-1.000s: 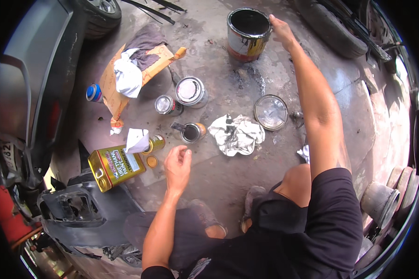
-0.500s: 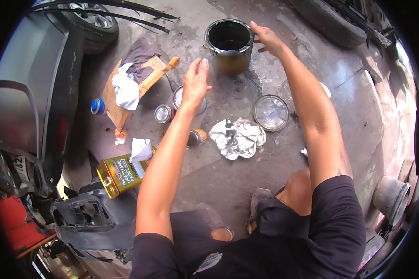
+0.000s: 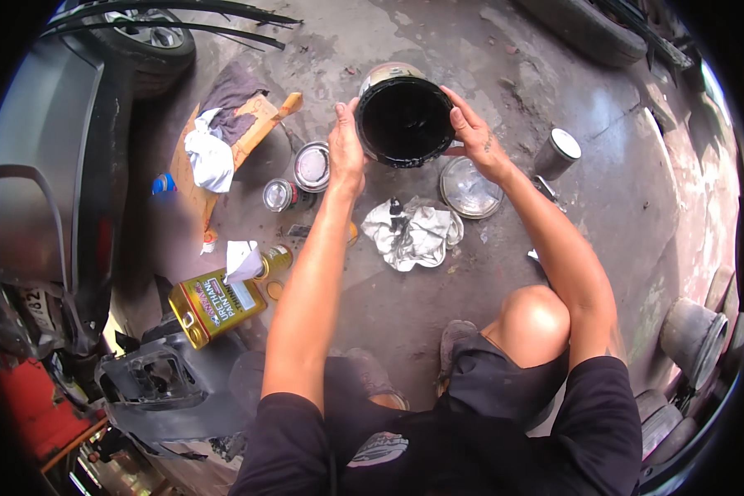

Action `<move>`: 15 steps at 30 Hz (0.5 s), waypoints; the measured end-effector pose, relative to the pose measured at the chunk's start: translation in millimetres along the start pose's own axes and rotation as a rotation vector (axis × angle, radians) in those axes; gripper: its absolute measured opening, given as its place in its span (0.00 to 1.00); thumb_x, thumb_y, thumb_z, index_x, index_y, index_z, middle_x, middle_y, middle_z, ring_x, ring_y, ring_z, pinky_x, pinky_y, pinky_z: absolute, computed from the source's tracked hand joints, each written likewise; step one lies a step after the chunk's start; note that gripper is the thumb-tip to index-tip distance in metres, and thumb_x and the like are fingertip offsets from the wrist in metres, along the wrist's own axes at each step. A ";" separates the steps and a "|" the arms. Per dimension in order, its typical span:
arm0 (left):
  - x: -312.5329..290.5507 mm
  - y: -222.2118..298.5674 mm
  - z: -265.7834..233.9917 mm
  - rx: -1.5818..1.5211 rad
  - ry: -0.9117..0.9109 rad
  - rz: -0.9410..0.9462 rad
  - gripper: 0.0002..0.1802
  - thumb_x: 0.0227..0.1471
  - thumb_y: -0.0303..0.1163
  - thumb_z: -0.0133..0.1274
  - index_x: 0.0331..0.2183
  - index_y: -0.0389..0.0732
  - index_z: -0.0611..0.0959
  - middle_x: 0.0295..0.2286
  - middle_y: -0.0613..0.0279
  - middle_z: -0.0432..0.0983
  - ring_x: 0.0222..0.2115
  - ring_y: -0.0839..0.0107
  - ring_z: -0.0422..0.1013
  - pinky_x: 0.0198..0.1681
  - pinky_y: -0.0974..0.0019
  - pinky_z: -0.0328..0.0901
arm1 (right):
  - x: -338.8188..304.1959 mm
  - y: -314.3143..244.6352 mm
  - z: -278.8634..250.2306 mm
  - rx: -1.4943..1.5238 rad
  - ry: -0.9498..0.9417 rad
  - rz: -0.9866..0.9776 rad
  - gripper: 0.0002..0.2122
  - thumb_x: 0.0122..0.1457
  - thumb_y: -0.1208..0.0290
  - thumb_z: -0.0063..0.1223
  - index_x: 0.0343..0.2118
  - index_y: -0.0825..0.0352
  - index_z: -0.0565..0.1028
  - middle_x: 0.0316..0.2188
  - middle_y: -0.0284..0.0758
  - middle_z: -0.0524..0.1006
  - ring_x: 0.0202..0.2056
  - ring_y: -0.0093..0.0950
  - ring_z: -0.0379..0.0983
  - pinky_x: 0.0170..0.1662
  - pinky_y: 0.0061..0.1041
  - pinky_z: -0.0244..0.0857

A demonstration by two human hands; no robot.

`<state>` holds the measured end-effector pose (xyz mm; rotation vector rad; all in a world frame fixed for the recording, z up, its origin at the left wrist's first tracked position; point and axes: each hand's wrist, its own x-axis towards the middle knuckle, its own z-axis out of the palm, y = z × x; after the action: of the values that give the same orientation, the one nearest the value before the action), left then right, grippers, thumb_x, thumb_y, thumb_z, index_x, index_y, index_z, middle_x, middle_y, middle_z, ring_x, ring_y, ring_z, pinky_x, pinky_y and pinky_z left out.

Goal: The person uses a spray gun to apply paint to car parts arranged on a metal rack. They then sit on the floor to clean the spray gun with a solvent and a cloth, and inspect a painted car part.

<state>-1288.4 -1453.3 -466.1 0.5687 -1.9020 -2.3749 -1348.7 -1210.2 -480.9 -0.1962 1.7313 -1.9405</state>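
Observation:
Between my two hands is a large paint can (image 3: 405, 124), tilted so its open mouth faces me, with glossy black paint inside and smeared on the rim. My left hand (image 3: 348, 147) presses against its left side, the fingers partly hidden behind it. On the other side my right hand (image 3: 474, 136) grips the can near the rim, thumb toward the front. Just below the can lie a round can lid (image 3: 471, 188) and a crumpled white cloth (image 3: 413, 234) with black stains. Left of my left hand stand an open can with pale contents (image 3: 312, 167) and a smaller can (image 3: 279, 195).
A gold rectangular thinner tin (image 3: 217, 306) stands lower left beside a dark car part (image 3: 157, 380). A cardboard piece (image 3: 192, 169) with a white rag (image 3: 210, 153) lies upper left. A grey cylindrical can (image 3: 557, 154) is at right. The car (image 3: 50, 182) fills the left.
Both hands have closed in on the paint can from either side. The can has come nearer and tipped toward me, from standing upright on the floor.

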 end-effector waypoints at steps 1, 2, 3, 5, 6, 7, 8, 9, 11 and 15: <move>-5.3 5.1 6.2 -0.048 0.008 -0.026 0.41 0.70 0.60 0.32 0.64 0.33 0.67 0.56 0.48 0.72 0.56 0.65 0.70 0.53 0.62 0.71 | -6.4 2.1 -3.9 0.094 -0.024 0.052 0.36 0.68 0.35 0.39 0.72 0.52 0.57 0.69 0.35 0.62 0.59 0.37 0.70 0.56 0.48 0.70; -9.9 9.6 12.0 -0.097 0.017 -0.053 0.39 0.71 0.58 0.33 0.62 0.33 0.69 0.55 0.49 0.72 0.55 0.65 0.71 0.51 0.62 0.72 | -2.0 4.3 -9.3 0.120 -0.012 0.054 0.37 0.67 0.32 0.35 0.71 0.52 0.58 0.67 0.35 0.65 0.59 0.37 0.71 0.55 0.48 0.71; -12.5 11.0 16.3 -0.145 0.020 -0.076 0.36 0.71 0.56 0.34 0.61 0.33 0.71 0.55 0.49 0.73 0.53 0.65 0.72 0.50 0.61 0.74 | 3.5 8.6 -16.4 0.177 -0.011 0.084 0.35 0.68 0.34 0.35 0.71 0.52 0.59 0.66 0.35 0.66 0.58 0.37 0.72 0.55 0.48 0.71; 2.6 5.9 22.6 -0.058 0.069 -0.066 0.30 0.72 0.51 0.36 0.56 0.35 0.72 0.52 0.51 0.74 0.49 0.65 0.74 0.48 0.59 0.75 | 20.3 17.7 -27.4 0.286 -0.018 0.137 0.32 0.70 0.37 0.35 0.70 0.51 0.60 0.63 0.34 0.68 0.57 0.37 0.73 0.54 0.49 0.72; 14.8 -0.6 24.7 -0.020 0.097 -0.062 0.26 0.72 0.49 0.37 0.53 0.35 0.73 0.50 0.51 0.74 0.47 0.65 0.75 0.47 0.58 0.76 | 29.9 23.6 -29.5 0.334 -0.013 0.156 0.27 0.72 0.46 0.39 0.69 0.51 0.61 0.60 0.34 0.70 0.55 0.37 0.74 0.53 0.50 0.72; 26.5 -9.9 12.2 -0.077 0.018 -0.054 0.24 0.72 0.47 0.38 0.52 0.36 0.72 0.49 0.52 0.74 0.46 0.65 0.75 0.47 0.59 0.76 | 26.7 21.0 -19.2 0.344 -0.011 0.155 0.26 0.72 0.48 0.39 0.69 0.51 0.61 0.60 0.31 0.71 0.53 0.33 0.75 0.53 0.50 0.72; 39.3 -20.6 -10.6 -0.130 -0.057 -0.043 0.21 0.71 0.45 0.39 0.51 0.37 0.71 0.48 0.52 0.74 0.45 0.65 0.75 0.47 0.59 0.76 | 22.2 13.9 -2.6 0.357 -0.014 0.153 0.25 0.72 0.50 0.40 0.69 0.50 0.62 0.60 0.29 0.72 0.52 0.29 0.76 0.53 0.50 0.71; 49.7 -28.5 -24.0 -0.186 -0.142 -0.025 0.19 0.71 0.43 0.40 0.49 0.37 0.70 0.47 0.53 0.74 0.44 0.65 0.75 0.47 0.59 0.76 | 19.8 5.9 6.0 0.365 -0.013 0.142 0.24 0.72 0.52 0.40 0.69 0.50 0.63 0.59 0.27 0.73 0.51 0.26 0.76 0.53 0.50 0.71; 49.4 -35.6 -25.2 -0.276 -0.102 -0.066 0.20 0.71 0.42 0.40 0.54 0.37 0.69 0.48 0.54 0.74 0.47 0.67 0.74 0.51 0.60 0.74 | 15.9 9.9 6.4 0.434 -0.036 0.136 0.25 0.70 0.54 0.42 0.69 0.50 0.62 0.61 0.25 0.72 0.55 0.25 0.73 0.54 0.50 0.69; 24.9 -27.5 -27.4 -0.422 -0.239 -0.030 0.24 0.72 0.41 0.39 0.61 0.37 0.66 0.55 0.54 0.72 0.54 0.64 0.72 0.58 0.56 0.70 | -8.9 -7.9 17.4 0.388 -0.024 0.107 0.27 0.70 0.51 0.44 0.70 0.51 0.60 0.64 0.26 0.69 0.61 0.28 0.67 0.56 0.51 0.67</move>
<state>-1297.8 -1478.8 -503.4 0.2922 -1.3907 -2.8536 -1335.7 -1221.0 -468.3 0.0132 1.2885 -2.1352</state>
